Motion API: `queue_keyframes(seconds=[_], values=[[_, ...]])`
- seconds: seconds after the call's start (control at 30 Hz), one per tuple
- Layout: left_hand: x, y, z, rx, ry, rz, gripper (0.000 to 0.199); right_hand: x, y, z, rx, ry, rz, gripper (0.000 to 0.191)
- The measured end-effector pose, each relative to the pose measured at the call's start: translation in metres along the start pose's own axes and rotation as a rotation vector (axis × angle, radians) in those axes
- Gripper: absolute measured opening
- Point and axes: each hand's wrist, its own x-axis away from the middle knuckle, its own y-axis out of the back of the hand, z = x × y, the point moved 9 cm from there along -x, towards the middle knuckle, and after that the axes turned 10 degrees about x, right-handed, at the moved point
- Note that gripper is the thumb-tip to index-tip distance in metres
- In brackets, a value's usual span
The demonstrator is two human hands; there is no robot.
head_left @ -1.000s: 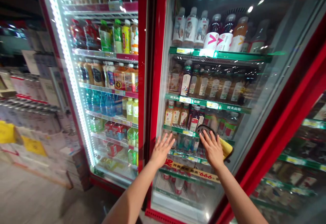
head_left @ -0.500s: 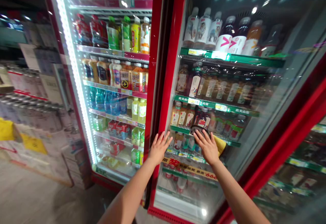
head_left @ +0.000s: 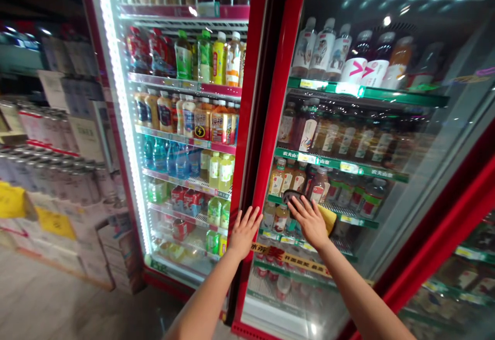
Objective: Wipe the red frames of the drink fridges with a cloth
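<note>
My left hand [head_left: 245, 232] lies with spread fingers on the red door frame [head_left: 266, 139] between two glass-door coolers, holding nothing. My right hand [head_left: 308, 220] is flat against the right cooler's glass door [head_left: 386, 237], its palm over a yellow cloth [head_left: 328, 219]. A dark rounded edge [head_left: 293, 195] shows beyond its fingertips; whether it belongs to the cloth I cannot tell. Bottled drinks [head_left: 319, 185] stand on green-edged shelves behind the glass. A printed strip [head_left: 292, 260] runs across the door below my right hand.
The left cooler [head_left: 185, 185] holds rows of bottles behind a bright light strip [head_left: 124, 123]. Stacked drink cases with yellow signs [head_left: 54, 221] stand at the far left. Another red-framed cooler [head_left: 444, 278] is at the lower right.
My right hand and the yellow cloth have moved left across the glass, closer to my left hand. My left hand stays by the frame. The whole view has shifted slightly.
</note>
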Motion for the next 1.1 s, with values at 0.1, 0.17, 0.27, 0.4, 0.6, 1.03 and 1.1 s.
queue_keyframes(seconds=[0.1, 0.17, 0.27, 0.4, 0.6, 1.03, 1.1], values=[[0.003, -0.005, 0.003, 0.009, -0.008, -0.006, 0.085, -0.023, 0.000, 0.018, 0.008, -0.078, -0.003, 0.068], [0.004, -0.007, 0.005, 0.016, -0.019, 0.000, 0.085, -0.025, -0.006, 0.039, -0.004, -0.014, -0.008, 0.065], [0.005, -0.008, 0.005, 0.031, -0.040, 0.011, 0.089, -0.017, -0.010, 0.059, -0.037, 0.134, -0.007, 0.059], [0.002, -0.002, 0.007, 0.028, -0.045, 0.032, 0.092, -0.039, 0.004, 0.046, -0.056, 0.196, 0.001, 0.057], [-0.003, 0.005, 0.010, 0.010, -0.094, 0.014, 0.081, -0.086, 0.018, 0.036, -0.024, 0.029, -0.056, 0.067], [-0.021, 0.021, 0.011, 0.066, -0.141, -0.065, 0.067, -0.144, 0.051, 0.022, 0.007, -0.006, -0.107, 0.074], [-0.023, 0.022, 0.011, 0.069, -0.142, -0.071, 0.062, -0.141, 0.049, 0.033, 0.000, 0.070, -0.105, 0.067]])
